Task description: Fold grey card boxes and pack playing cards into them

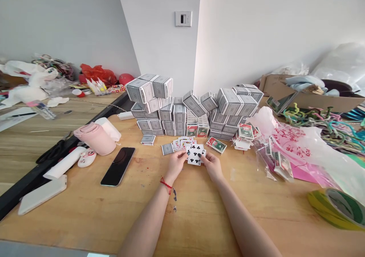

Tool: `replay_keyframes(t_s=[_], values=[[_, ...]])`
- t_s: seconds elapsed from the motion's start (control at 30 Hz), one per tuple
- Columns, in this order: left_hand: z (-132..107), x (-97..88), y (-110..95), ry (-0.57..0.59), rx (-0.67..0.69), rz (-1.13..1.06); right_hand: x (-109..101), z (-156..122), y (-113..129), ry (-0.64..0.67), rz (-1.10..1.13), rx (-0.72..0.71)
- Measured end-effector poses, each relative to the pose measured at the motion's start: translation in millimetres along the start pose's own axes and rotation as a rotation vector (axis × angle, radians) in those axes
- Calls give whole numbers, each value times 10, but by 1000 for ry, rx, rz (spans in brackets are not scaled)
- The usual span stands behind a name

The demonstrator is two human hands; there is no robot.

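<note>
Two or so playing cards (195,155), a five of clubs in front, are held up between my hands over the wooden table. My left hand (177,163) pinches their left edge, thumb on the face; a red string bracelet circles that wrist. On the right edge, my right hand (212,164) is closed the same way, near the corner of a card marked 4. Just behind lie spread face-up cards (182,142) and a small face-down pile (167,148). A boxed deck (216,145) rests beyond my right hand.
Stacked grey-backed decks (173,116) form a wall at the back. A black phone (118,166), pink pouch-like item (95,138) and white power bank (42,194) lie left. Plastic bags (302,146), a tape roll (338,207) and a cardboard box (336,103) are right.
</note>
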State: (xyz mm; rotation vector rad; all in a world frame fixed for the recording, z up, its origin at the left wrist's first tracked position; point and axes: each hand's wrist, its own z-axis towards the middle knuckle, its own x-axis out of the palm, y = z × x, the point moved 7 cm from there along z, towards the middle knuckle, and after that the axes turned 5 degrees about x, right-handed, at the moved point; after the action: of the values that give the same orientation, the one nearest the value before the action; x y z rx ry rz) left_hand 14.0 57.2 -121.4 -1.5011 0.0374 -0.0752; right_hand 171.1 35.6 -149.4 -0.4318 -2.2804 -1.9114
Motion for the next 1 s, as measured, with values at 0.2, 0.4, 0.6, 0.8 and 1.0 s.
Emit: replay_keyframes(t_s=[0.2,0.4,0.6,0.8,1.0], values=[[1,4,-7,8,8,3,8,-3,16,3,-6,-7],[3,6,5,20,4,10,37,-24,51,27,-7,-2],[-1,7,-4,21,2,16,36,-22,42,23,18,18],[-11,17,-24,27,3,15,27,-12,29,27,14,22],[-7,5,-16,10,5,30,17,-12,31,24,-6,21]])
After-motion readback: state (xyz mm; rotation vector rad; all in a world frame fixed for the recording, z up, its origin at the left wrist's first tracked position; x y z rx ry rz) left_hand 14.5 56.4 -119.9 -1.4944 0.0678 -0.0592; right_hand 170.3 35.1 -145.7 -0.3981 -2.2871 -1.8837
